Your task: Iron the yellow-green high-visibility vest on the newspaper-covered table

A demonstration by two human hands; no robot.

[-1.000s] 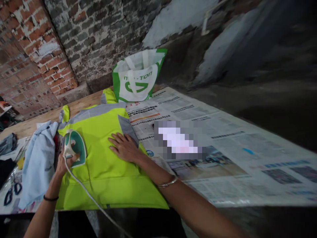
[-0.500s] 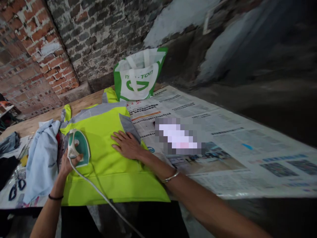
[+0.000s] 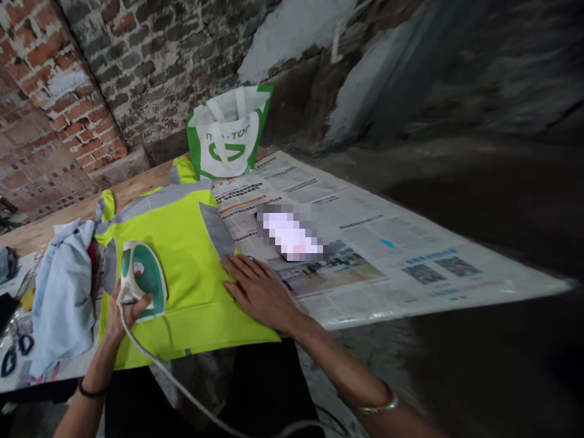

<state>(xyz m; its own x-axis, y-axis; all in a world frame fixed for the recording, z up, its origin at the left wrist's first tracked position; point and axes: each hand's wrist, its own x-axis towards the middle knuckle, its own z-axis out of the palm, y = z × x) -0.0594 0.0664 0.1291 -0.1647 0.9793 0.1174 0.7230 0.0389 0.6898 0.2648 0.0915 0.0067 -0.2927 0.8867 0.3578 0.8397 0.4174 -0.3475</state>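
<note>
I see my left hand [image 3: 125,313] wrapped round the handle of the green-and-white iron [image 3: 141,286], soleplate down on the left side of the yellow hi-vis vest [image 3: 182,267], near edge of the counter [image 3: 55,222]. Right hand [image 3: 262,292] lies flat, fingers spread, pressing the vest's right edge where it meets the newspaper [image 3: 365,255]; headlines too blurred to read. Far side: white/green shopping bag [image 3: 228,137], lettering partly legible, approx "n…-TOP" w/ a big green G. Light blue shirt [image 3: 61,298] bunched at left.
</note>
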